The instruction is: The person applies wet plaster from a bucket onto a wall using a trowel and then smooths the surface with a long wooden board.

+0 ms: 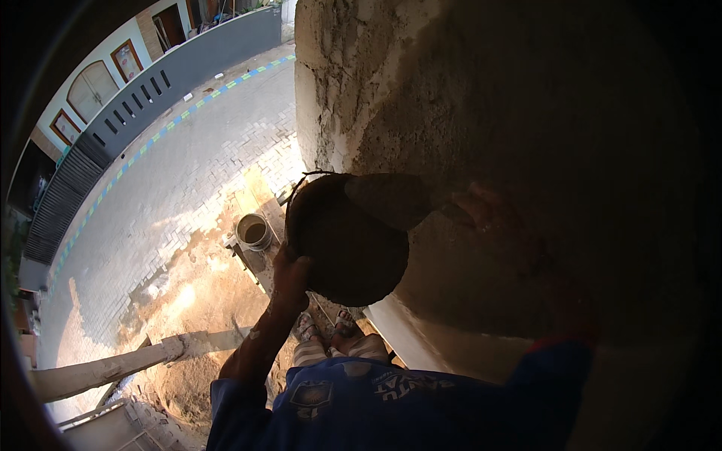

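Left fingers (302,264) clasp dark round pan (346,255), forearm (254,342) extended forward; right fingers (475,203) hold trowel (395,198) at its edge, forearm angled inward.

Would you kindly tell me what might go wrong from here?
The round dark pan might tip, since the left hand grips its lower left edge and any other support is hidden. The trowel in the right hand overlaps the pan's upper right side in this view, so it may catch the rim. The bucket stands on a narrow board, so a bump could perhaps topple it.
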Action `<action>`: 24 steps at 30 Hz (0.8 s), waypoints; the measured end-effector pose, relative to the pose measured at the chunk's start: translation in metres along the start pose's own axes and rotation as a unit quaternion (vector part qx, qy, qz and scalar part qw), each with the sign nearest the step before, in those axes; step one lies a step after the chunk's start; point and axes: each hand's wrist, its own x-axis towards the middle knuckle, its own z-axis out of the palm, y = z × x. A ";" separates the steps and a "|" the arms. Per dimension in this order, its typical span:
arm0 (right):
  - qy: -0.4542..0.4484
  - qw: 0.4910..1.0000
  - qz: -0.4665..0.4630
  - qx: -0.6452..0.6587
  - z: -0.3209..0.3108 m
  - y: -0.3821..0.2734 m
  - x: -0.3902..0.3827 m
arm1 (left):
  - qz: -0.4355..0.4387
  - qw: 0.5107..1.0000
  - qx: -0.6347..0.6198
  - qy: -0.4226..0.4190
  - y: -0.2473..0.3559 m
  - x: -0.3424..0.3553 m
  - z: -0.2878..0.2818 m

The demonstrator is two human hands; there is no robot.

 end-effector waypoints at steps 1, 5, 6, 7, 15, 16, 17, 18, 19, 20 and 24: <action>-0.052 0.998 0.022 -0.016 0.016 -0.007 -0.008 | -0.009 1.000 0.014 -0.003 0.001 0.001 0.004; -0.193 0.978 0.057 0.051 0.060 -0.062 0.024 | 0.033 0.999 0.005 -0.003 0.005 0.000 0.010; -0.214 0.971 0.061 0.085 0.065 -0.067 0.025 | 0.054 0.998 0.010 -0.015 0.001 0.001 0.010; -0.200 0.964 0.041 0.171 0.072 -0.071 0.019 | 0.038 0.999 0.036 -0.004 0.000 -0.001 0.005; -0.086 0.907 0.065 0.408 0.063 -0.069 -0.014 | 0.007 1.000 0.001 -0.019 0.020 -0.007 0.017; -0.130 0.893 0.103 0.418 0.042 -0.062 -0.004 | 0.001 1.000 0.003 -0.022 0.025 -0.009 0.015; -0.172 0.874 0.133 0.434 0.017 -0.060 0.013 | 0.017 1.000 0.007 -0.019 0.028 -0.012 0.009; -0.218 0.850 0.175 0.446 0.000 -0.055 0.019 | 0.023 0.999 0.007 -0.024 0.027 -0.013 0.007; -0.169 0.855 0.160 0.464 -0.007 -0.048 0.019 | 0.028 0.999 0.007 -0.029 0.027 -0.012 0.009; -0.121 0.856 0.144 0.482 -0.012 -0.039 0.016 | 0.019 0.999 0.026 -0.004 0.030 -0.013 0.016; -0.189 0.852 0.134 0.469 -0.105 -0.014 0.049 | 0.034 0.998 0.048 0.014 0.035 -0.021 0.007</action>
